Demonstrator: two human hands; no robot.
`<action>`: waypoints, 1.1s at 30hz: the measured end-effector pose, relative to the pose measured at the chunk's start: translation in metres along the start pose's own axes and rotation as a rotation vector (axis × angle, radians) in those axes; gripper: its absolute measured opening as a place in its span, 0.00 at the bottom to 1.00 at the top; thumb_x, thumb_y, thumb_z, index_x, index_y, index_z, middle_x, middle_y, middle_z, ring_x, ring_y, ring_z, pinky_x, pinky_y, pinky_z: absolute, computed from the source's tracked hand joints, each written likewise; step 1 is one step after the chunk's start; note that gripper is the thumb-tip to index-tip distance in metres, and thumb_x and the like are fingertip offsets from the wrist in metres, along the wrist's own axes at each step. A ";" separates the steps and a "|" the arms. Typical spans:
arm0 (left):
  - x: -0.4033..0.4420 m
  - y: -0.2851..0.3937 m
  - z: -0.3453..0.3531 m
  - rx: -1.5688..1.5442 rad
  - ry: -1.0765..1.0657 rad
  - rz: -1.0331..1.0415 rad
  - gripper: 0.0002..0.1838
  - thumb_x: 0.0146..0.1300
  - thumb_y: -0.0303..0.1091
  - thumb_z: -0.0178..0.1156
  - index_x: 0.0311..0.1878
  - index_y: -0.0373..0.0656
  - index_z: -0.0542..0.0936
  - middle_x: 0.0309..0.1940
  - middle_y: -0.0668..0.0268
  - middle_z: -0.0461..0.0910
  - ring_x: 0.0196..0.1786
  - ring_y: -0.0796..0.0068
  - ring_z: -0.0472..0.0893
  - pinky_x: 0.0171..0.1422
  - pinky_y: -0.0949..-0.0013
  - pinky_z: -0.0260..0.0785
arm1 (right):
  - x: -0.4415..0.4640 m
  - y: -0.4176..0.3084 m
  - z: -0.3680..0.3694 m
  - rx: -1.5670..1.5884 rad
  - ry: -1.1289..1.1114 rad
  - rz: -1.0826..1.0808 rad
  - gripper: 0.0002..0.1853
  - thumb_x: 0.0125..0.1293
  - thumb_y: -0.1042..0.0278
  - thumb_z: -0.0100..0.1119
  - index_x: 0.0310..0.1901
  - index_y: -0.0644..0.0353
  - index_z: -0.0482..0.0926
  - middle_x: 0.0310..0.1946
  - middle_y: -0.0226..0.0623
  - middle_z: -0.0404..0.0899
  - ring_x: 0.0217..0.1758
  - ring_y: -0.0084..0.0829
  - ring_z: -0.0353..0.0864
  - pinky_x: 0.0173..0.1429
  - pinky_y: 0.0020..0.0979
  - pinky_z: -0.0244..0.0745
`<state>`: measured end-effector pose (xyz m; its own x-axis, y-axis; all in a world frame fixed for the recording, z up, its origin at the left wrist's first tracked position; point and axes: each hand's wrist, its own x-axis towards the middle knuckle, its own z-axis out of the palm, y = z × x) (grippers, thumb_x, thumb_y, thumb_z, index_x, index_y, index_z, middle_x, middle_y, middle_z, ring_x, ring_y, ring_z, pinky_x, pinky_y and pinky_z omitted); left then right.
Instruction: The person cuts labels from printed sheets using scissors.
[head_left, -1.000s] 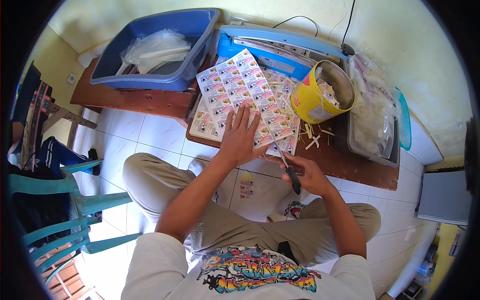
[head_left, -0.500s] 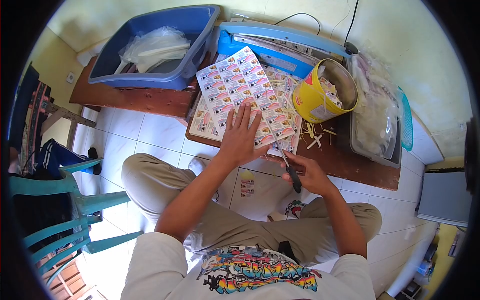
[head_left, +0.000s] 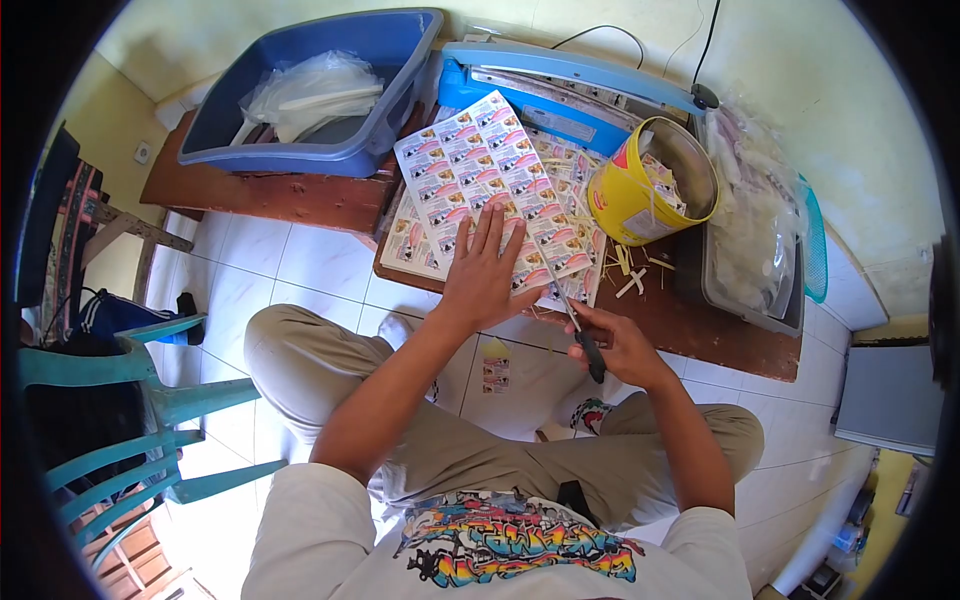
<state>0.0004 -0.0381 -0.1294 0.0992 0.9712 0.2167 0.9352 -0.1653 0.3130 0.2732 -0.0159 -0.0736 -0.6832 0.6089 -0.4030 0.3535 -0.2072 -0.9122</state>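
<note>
A sheet of printed labels (head_left: 462, 165) lies at a slant on more printed sheets at the front of the low wooden table. My left hand (head_left: 482, 268) rests flat on its lower part, fingers stretched out. In my right hand (head_left: 625, 348) is a pair of scissors (head_left: 592, 354) with black handles. The blades point up and away, along the sheet's lower right edge; whether they are parted I cannot make out. Right of the sheets stands a yellow bucket (head_left: 622, 205) holding cut label pieces.
Behind the sheets sits a blue paper cutter (head_left: 565, 122). A blue tub (head_left: 290, 160) with plastic bags is at the left. At the right a grey bin (head_left: 750, 308) holds more bags. Paper scraps (head_left: 632, 283) litter the table. A green chair (head_left: 165, 405) stands left of me.
</note>
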 end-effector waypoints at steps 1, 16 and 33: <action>0.000 0.000 0.000 0.000 0.000 -0.001 0.54 0.65 0.69 0.61 0.82 0.37 0.60 0.83 0.36 0.49 0.88 0.44 0.44 0.87 0.39 0.31 | 0.000 -0.001 0.001 0.000 -0.001 0.000 0.44 0.64 0.67 0.78 0.79 0.57 0.65 0.54 0.40 0.81 0.51 0.25 0.81 0.43 0.28 0.85; 0.000 -0.001 0.004 0.011 0.006 0.006 0.54 0.65 0.69 0.60 0.82 0.37 0.59 0.83 0.36 0.48 0.88 0.44 0.43 0.87 0.38 0.30 | 0.003 0.001 0.000 -0.040 0.012 -0.022 0.44 0.63 0.66 0.79 0.78 0.60 0.67 0.54 0.39 0.81 0.51 0.25 0.82 0.42 0.28 0.83; 0.005 -0.012 0.007 -0.041 0.206 -0.085 0.35 0.81 0.53 0.47 0.77 0.33 0.66 0.80 0.38 0.58 0.83 0.41 0.57 0.85 0.46 0.47 | 0.002 0.003 0.000 0.017 -0.017 -0.003 0.43 0.65 0.66 0.77 0.79 0.55 0.65 0.53 0.39 0.82 0.50 0.24 0.82 0.41 0.29 0.86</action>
<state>-0.0077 -0.0300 -0.1381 -0.0551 0.9272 0.3704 0.9221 -0.0951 0.3750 0.2730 -0.0148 -0.0774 -0.6952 0.5963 -0.4014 0.3403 -0.2188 -0.9145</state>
